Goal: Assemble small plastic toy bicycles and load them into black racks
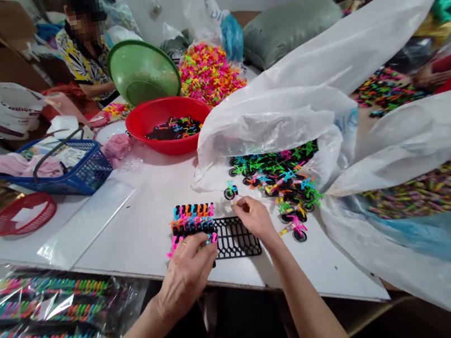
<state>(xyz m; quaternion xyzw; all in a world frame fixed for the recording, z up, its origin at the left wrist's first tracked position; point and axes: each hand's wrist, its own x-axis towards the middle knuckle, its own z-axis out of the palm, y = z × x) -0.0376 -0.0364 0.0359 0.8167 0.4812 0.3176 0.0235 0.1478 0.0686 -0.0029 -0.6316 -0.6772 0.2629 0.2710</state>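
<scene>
A black plastic grid rack (238,237) lies near the table's front edge. Small colourful toy bicycles (192,214) fill its left part in rows, while the right part shows bare mesh. My left hand (191,261) is closed over the near row, its fingertips on a pink and blue toy bicycle there. Over the rack's right end, my right hand (255,218) pinches at the lower edge of a single toy bicycle (230,191) with black wheels; the exact grip is partly hidden. A loose pile of toy bicycles (291,182) spills from a white sack (261,124).
Behind stand a red basin (171,146) of small parts and a tilted green basin (143,71). A blue basket (81,170) and red tray (24,215) lie left. Packed bags (43,337) sit lower left. Another person (84,49) works at the back; a further hand (427,75) shows right.
</scene>
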